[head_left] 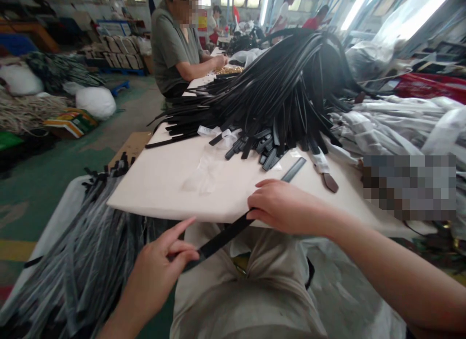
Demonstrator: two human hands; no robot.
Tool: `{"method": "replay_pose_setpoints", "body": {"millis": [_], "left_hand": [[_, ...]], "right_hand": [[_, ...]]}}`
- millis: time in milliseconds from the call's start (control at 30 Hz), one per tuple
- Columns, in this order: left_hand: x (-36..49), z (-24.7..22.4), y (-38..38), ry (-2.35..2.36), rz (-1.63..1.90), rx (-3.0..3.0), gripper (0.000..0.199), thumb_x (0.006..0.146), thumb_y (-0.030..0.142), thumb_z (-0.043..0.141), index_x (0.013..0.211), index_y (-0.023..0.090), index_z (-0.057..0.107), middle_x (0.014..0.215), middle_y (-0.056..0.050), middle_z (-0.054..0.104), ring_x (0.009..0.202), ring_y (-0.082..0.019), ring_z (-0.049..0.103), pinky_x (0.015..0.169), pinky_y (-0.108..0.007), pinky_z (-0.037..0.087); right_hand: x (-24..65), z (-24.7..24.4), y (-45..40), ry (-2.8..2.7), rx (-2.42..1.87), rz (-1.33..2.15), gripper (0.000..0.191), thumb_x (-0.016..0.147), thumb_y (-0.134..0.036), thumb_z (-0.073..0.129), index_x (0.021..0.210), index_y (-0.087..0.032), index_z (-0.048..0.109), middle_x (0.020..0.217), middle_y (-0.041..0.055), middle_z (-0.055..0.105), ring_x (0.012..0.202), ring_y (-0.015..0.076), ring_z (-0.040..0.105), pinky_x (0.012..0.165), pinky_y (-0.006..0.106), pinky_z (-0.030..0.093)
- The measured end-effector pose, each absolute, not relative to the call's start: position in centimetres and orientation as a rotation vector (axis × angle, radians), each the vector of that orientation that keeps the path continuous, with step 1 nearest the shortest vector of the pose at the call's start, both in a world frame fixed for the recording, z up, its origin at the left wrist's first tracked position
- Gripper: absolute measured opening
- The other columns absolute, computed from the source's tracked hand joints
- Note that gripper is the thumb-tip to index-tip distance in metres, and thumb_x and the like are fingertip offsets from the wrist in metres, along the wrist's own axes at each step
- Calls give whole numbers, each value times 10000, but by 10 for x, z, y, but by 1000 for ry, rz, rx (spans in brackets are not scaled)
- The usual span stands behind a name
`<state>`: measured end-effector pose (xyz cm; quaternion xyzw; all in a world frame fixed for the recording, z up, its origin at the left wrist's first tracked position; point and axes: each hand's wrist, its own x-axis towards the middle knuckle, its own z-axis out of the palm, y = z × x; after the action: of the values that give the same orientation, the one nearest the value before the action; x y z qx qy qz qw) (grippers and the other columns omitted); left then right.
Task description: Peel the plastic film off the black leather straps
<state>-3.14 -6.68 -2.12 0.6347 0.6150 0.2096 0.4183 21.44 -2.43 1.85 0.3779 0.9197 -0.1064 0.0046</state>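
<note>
A black strap (227, 237) runs slantwise over the near edge of the white table (153, 193), above my lap. My right hand (280, 205) is closed around its middle, and the strap's far end lies on the tabletop beyond my fingers. At the lower end, the thumb and bent fingers of my left hand (162, 259) pinch the strap while the index finger points out. Just past my right hand lies a big heap of black straps (269, 91), with several cut ends facing me. A thin clear plastic sleeve (200, 176) rests on the table.
Plastic-wrapped black straps (87, 251) lie on a low support at my left. White-wrapped strips (396, 125) are piled on the right, near a brown pointed strap tip (330, 182). A co-worker in a grey shirt (174, 47) works at the table's far left side.
</note>
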Motion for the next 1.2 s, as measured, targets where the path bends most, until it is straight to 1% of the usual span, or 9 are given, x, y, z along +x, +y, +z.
{"method": "replay_pose_setpoints", "body": {"millis": [100,200,300,433,567,700,1033,1133,1200], "left_hand": [[-37,-17,-62,1534,548,1608,527,763,288,587,1282,196,560,735,70,752,718,-148,696,753,-222,506],[-40,-14,-60,1458,572,1646,510,764,252,585,1272,203,571,718,80,748,705,-142,691,753,-221,500],[-53,-11,-60,1564,587,1623,502,774,264,593,1273,207,571,725,74,748,693,-150,692,741,-235,502],[-63,-8,-61,1592,606,1628,478,776,244,608,1253,224,590,727,70,750,703,-159,694,721,-237,505],[-63,-1,-63,1470,659,1656,454,779,195,594,1231,232,611,718,76,748,701,-139,692,726,-210,507],[-85,3,-71,1623,720,1578,476,763,225,620,1239,210,611,716,48,752,684,-164,703,669,-225,524],[-110,12,-78,1533,893,1573,466,769,177,640,1233,214,621,704,57,747,645,-138,681,624,-190,518],[-136,6,-85,1496,967,1482,508,758,240,700,1254,203,599,745,26,748,677,-156,688,647,-206,526],[-155,-5,-93,1373,1081,1400,599,764,425,721,1294,198,558,975,-47,743,891,-212,691,795,-267,537]], "right_hand": [[203,25,-16,2866,1155,-403,285,946,-290,491,765,-153,664,704,69,681,702,185,613,677,289,363],[186,27,-13,2886,976,-473,307,941,-379,505,824,-149,672,725,70,686,673,181,608,630,281,333],[186,30,-8,2849,1061,-482,339,950,-406,483,822,-153,667,728,69,683,663,171,594,598,266,307],[178,36,-2,2875,1135,-516,306,957,-306,474,763,-153,656,728,59,677,671,150,579,602,249,300],[150,37,-9,2925,930,-501,313,957,-355,480,792,-157,658,721,56,674,670,163,590,597,265,282],[148,44,-7,2936,992,-484,352,968,-343,443,745,-148,633,680,49,641,617,140,548,580,262,278],[61,35,-13,2930,731,-876,272,975,-273,451,844,-116,630,769,55,637,685,129,539,608,231,314],[44,31,-11,2915,658,-1185,276,966,-268,463,787,-118,610,693,6,574,621,94,480,573,211,303],[34,30,-8,2930,620,-1385,306,959,-281,467,729,-117,585,624,-27,493,576,78,421,545,201,292]]}}
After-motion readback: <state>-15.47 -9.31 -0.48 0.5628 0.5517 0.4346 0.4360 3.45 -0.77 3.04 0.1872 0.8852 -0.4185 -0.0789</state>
